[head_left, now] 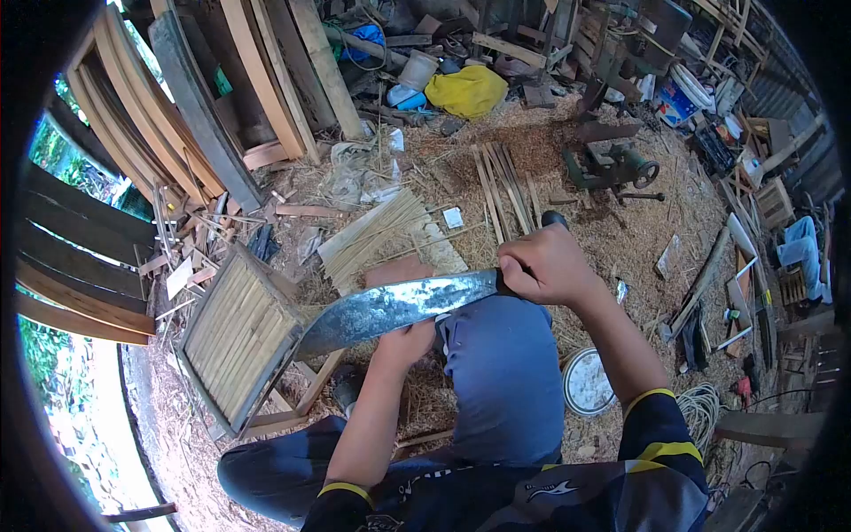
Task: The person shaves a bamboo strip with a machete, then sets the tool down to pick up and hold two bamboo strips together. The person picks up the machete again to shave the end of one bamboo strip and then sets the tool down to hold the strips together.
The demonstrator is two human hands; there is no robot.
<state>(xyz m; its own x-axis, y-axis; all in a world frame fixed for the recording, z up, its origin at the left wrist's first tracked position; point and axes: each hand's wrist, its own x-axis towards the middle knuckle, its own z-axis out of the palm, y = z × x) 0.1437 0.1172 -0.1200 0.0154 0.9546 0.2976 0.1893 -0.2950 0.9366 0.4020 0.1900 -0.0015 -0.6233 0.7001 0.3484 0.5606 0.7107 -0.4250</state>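
A broad machete lies crosswise over my raised knee, its curved tip toward the left. My right hand is wrapped round its dark handle. Behind the lower edge of the blade is my left hand, its fingers mostly hidden, so its hold cannot be made out. Left of the blade tip stands a small slatted bamboo stool, tilted in view. Beyond the blade, thin bamboo strips lie on the ground.
Longer strips lie ahead on the shavings. A green metal vise stands at the upper right, a round lid by my right knee. Curved planks lean at the left. A yellow cloth lies at the back.
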